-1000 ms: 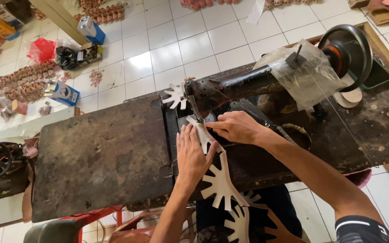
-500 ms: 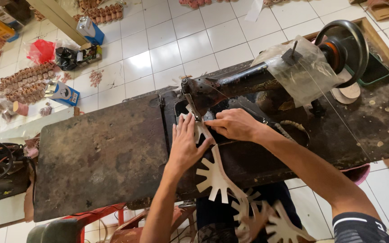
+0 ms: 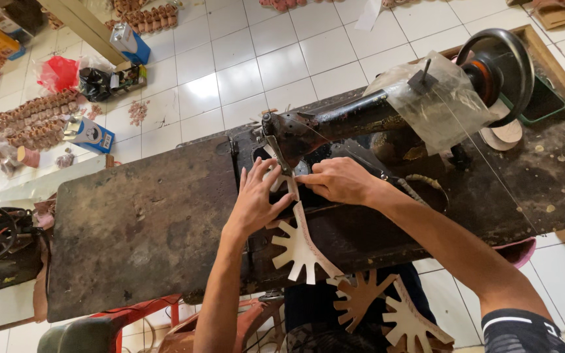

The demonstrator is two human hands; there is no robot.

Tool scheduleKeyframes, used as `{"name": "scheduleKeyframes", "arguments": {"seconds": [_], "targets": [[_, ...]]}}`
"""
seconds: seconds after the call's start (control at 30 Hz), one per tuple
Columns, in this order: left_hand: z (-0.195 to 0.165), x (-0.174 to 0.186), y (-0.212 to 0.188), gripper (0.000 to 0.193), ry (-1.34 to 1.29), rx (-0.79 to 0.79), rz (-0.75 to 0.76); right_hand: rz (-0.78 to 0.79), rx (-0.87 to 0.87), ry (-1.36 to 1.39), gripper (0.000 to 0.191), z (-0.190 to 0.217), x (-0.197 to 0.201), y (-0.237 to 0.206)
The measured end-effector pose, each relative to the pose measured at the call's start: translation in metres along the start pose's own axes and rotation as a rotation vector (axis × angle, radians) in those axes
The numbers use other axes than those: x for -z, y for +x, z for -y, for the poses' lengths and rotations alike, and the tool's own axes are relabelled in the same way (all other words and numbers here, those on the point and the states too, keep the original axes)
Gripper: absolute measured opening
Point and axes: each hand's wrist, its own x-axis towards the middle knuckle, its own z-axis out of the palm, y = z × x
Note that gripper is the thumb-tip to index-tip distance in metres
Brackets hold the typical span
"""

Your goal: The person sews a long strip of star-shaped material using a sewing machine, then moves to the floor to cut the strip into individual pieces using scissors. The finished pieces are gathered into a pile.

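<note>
At the needle: both hands are working on an old black sewing machine (image 3: 361, 117), pressing a chain of pale, comb-toothed leather cut-outs (image 3: 299, 248) flat on the machine bed just below the presser foot.
Left hand: the left hand (image 3: 256, 199) is lying open, fingers spread, palm down on the cut-out's left edge beside the needle; it is pinning the piece, not gripping it.
Right hand: the right hand (image 3: 341, 180) is resting on the strip from the right, fingers curled and fingertips pressing just at the foot; whether it is pinching the edge I cannot tell.
Change since a moment ago: the chain is lying differently now, with more toothed pieces showing past the near edge of the worn wooden table (image 3: 138, 229) and hanging toward the person's lap, while both hands are staying close to the needle.
What that suggests: the strip appears to be feeding steadily through the machine, one cut-out following another.
Machine: the handwheel (image 3: 498, 62) is sitting at the far right, with a clear plastic sheet (image 3: 439, 104) draped over the arm.
Surroundings: boxes (image 3: 93, 134) and small brown parts are lying on the white tiled floor (image 3: 243, 59) beyond.
</note>
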Motion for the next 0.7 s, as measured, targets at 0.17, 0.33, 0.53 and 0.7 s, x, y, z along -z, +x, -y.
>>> {"name": "scheduleKeyframes", "arguments": {"seconds": [0.17,0.33,0.53,0.7], "targets": [[0.008,-0.007,0.006,0.067,-0.019,0.020,0.017,0.016,-0.005,-0.005,0.034,-0.004,0.000,-0.003],[0.016,-0.006,0.018,0.065,0.017,0.019,0.045,0.036,-0.029,0.004,0.032,-0.005,-0.002,0.000],[0.024,-0.008,0.024,0.066,0.007,0.017,0.043,0.024,-0.020,-0.007,0.035,-0.002,0.003,0.004],[0.028,-0.007,0.031,0.066,0.018,0.029,0.051,0.087,-0.105,-0.047,0.032,0.021,0.027,-0.004]]}}
